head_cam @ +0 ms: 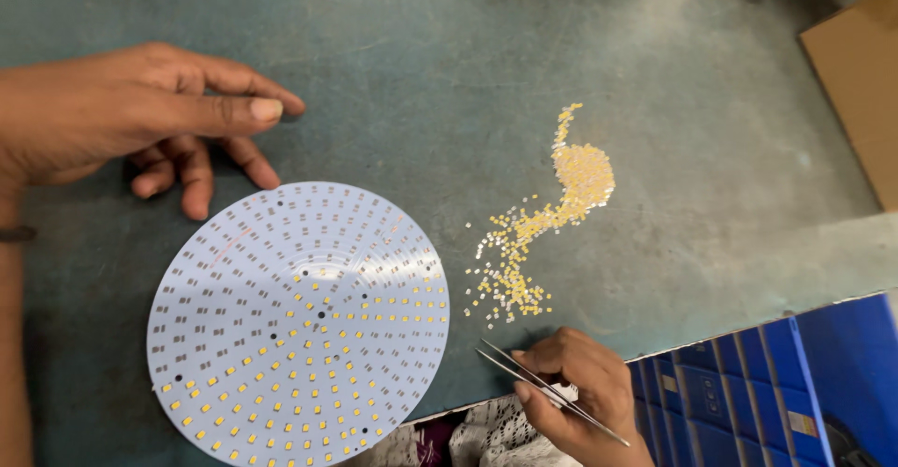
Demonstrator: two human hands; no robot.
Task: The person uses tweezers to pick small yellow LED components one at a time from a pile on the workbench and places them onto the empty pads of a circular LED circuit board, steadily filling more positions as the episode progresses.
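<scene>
Tweezers (538,385) pinched in right hand (585,397), thumb + fingers pressed together on the shanks, tips pointing up-left toward nearest loose chips; tips look empty, too small to be sure. Blue tray (786,373) w/ slotted dividers just beside that hand, near edge. Patterned cloth (491,434) under wrist.

Round white LED board (299,327) flat on tabletop (421,74), left of tweezers. Lower-right part populated w/ yellow chips, upper-left pads bare. Judgement: pick & place in hand, roughly half done.

Loose yellow chips (552,219) in a scattered trail btwn board & centre of tabletop, denser clump at far end. Best to take singles from near sparse edge, not the clump; grip each by its sides, light squeeze so nothing flicks away; check face-up & orientation before setting down; land square on pad pair, no sliding across neighbours.

Left hand (131,116) beyond board, fingers loosely curled, resting on tabletop, holding nothing, just apart from rim. Would steady work better w/ fingertip on rim only, off the pads.

Cardboard (856,83) far right, well apart.
</scene>
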